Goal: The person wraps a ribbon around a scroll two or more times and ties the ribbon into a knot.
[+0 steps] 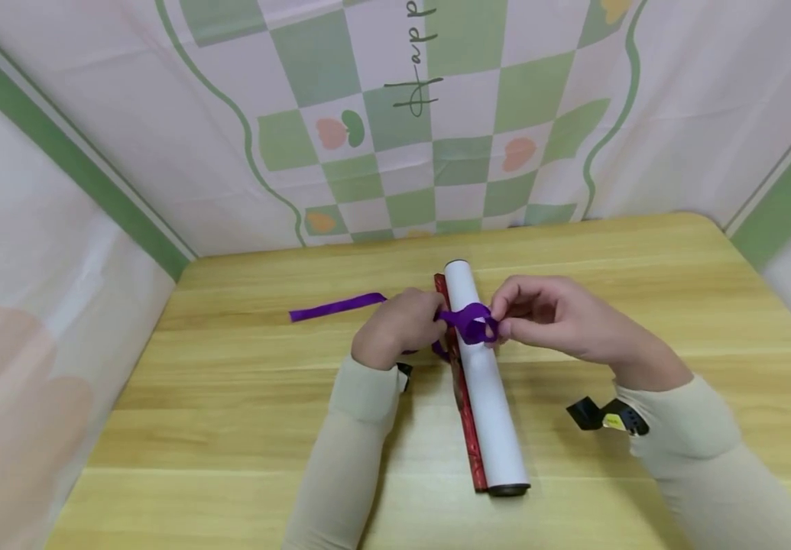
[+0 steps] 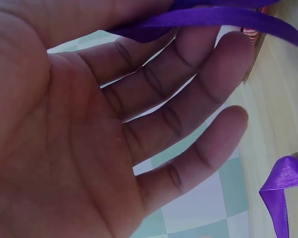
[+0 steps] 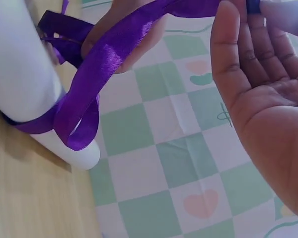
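A purple satin ribbon (image 1: 472, 324) is looped around a long white tube (image 1: 494, 416) with a dark end cap. A slim red patterned strip (image 1: 469, 435) lies along the tube's left side. My left hand (image 1: 400, 327) pinches the ribbon just left of the tube; in the left wrist view the ribbon (image 2: 188, 18) passes by the thumb, with the other fingers loosely bent. On the tube's right, my right hand (image 1: 563, 319) pinches another part of the ribbon between thumb and fingertips. In the right wrist view, a ribbon loop (image 3: 77, 121) hangs beside the tube (image 3: 20, 64).
A loose ribbon tail (image 1: 336, 307) stretches left across the wooden table (image 1: 230, 428). Behind the table hangs a green-and-white checked cloth (image 1: 395, 137). Black devices, including one by the right wrist (image 1: 625, 418), sit at both cuffs.
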`<state>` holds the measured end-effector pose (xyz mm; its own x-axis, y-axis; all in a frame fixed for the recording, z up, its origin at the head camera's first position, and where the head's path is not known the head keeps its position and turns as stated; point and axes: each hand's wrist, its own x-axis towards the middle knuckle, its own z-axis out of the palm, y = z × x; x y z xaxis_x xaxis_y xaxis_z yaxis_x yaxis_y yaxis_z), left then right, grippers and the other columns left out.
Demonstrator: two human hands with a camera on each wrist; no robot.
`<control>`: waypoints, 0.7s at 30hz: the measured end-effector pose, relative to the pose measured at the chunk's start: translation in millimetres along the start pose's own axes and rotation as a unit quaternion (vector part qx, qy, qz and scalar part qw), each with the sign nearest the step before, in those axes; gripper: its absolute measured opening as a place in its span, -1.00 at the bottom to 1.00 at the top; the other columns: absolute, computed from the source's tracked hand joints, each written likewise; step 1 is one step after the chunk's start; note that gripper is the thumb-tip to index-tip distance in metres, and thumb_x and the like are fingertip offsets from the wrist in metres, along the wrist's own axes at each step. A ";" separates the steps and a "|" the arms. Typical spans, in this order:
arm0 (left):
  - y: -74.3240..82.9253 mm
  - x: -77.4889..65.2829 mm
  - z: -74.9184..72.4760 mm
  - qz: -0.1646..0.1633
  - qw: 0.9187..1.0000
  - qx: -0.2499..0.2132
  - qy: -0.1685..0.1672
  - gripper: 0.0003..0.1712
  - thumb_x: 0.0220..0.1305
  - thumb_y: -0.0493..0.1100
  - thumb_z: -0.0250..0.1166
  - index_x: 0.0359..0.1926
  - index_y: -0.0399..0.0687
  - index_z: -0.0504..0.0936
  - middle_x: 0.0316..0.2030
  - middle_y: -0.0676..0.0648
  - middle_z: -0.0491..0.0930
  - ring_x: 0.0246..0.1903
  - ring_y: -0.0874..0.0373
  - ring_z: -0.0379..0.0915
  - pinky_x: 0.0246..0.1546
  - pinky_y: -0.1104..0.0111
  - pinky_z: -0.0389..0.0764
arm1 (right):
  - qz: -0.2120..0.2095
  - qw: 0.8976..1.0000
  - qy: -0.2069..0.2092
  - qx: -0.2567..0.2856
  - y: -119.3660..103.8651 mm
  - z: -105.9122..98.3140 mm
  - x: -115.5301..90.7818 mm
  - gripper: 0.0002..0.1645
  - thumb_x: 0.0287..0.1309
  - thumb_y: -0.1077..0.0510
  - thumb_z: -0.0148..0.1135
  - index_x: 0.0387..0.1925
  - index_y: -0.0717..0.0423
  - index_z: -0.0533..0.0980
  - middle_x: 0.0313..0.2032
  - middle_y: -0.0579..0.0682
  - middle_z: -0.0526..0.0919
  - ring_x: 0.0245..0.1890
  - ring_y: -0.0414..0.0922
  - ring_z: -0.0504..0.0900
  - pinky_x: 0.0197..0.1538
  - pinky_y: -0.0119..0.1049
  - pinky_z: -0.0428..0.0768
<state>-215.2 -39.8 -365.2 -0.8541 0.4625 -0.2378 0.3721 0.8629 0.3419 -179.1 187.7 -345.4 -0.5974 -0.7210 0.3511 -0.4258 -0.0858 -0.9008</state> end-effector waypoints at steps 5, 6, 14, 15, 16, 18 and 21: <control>0.5 0.1 -0.1 0.001 1.000 -0.005 -0.001 -0.83 0.32 -0.14 0.06 -0.41 -0.01 0.50 -0.55 0.02 0.46 -0.62 0.20 0.34 -0.61 0.40 0.37 | 0.121 0.988 0.058 -0.073 -6.5 -1.0 -1.0 -0.87 0.31 0.25 0.05 -0.18 0.24 0.46 -0.34 0.18 0.58 -0.51 -0.02 0.58 -0.49 -0.25 0.56; 0.5 0.2 0.0 0.002 1.000 -0.006 -0.001 -0.82 0.32 -0.14 0.06 -0.41 -0.01 0.51 -0.56 0.02 0.46 -0.63 0.20 0.34 -0.62 0.40 0.37 | 0.156 0.980 0.071 -0.097 -7.2 -0.6 -0.7 -0.84 0.31 0.18 0.06 -0.17 0.21 0.46 -0.32 0.17 0.58 -0.56 -0.02 0.56 -0.53 -0.26 0.54; -0.6 1.2 0.9 -0.004 1.000 -0.010 -0.008 -0.83 0.32 -0.12 0.06 -0.38 -0.02 0.53 -0.55 0.01 0.49 -0.65 0.20 0.35 -0.65 0.41 0.38 | 0.232 0.963 0.084 -0.107 -6.2 2.2 2.5 -0.71 0.29 0.07 0.11 -0.13 0.22 0.46 -0.35 0.24 0.58 -0.51 0.02 0.57 -0.50 -0.25 0.55; -0.6 1.3 1.0 -0.006 1.000 -0.011 -0.009 -0.84 0.32 -0.12 0.07 -0.37 -0.02 0.53 -0.55 0.01 0.49 -0.64 0.20 0.36 -0.65 0.41 0.38 | 0.230 0.966 0.082 -0.088 -5.7 2.6 3.0 -0.69 0.29 0.06 0.12 -0.12 0.24 0.45 -0.35 0.26 0.59 -0.48 0.04 0.59 -0.47 -0.24 0.57; -0.5 1.5 0.9 -0.009 1.000 -0.012 -0.010 -0.84 0.32 -0.12 0.07 -0.37 -0.01 0.53 -0.54 0.00 0.50 -0.64 0.20 0.36 -0.64 0.41 0.39 | 0.226 0.968 0.080 -0.069 -4.9 2.8 3.4 -0.67 0.29 0.06 0.12 -0.11 0.26 0.44 -0.35 0.28 0.60 -0.44 0.06 0.61 -0.44 -0.21 0.59; -0.4 1.7 0.9 -0.013 1.000 -0.012 -0.011 -0.85 0.32 -0.12 0.08 -0.36 -0.01 0.52 -0.53 0.00 0.50 -0.63 0.19 0.37 -0.64 0.40 0.40 | 0.220 0.973 0.073 -0.022 -3.0 3.5 4.3 -0.65 0.28 0.07 0.12 -0.09 0.31 0.42 -0.31 0.34 0.60 -0.39 0.09 0.63 -0.37 -0.16 0.62; -0.1 2.1 1.3 -0.017 1.000 -0.012 -0.010 -0.86 0.32 -0.12 0.08 -0.35 0.00 0.52 -0.51 0.00 0.51 -0.61 0.19 0.38 -0.63 0.40 0.41 | 0.207 0.975 0.059 0.054 1.0 3.9 4.7 -0.66 0.31 0.13 0.08 -0.09 0.37 0.37 -0.29 0.36 0.57 -0.39 0.08 0.64 -0.34 -0.14 0.64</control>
<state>-216.6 -38.7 -366.9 -0.8585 0.4370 -0.2685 0.3333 0.8733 0.3554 -179.7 181.5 -345.7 -0.7801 -0.6250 -0.0270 -0.0607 0.1186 -0.9911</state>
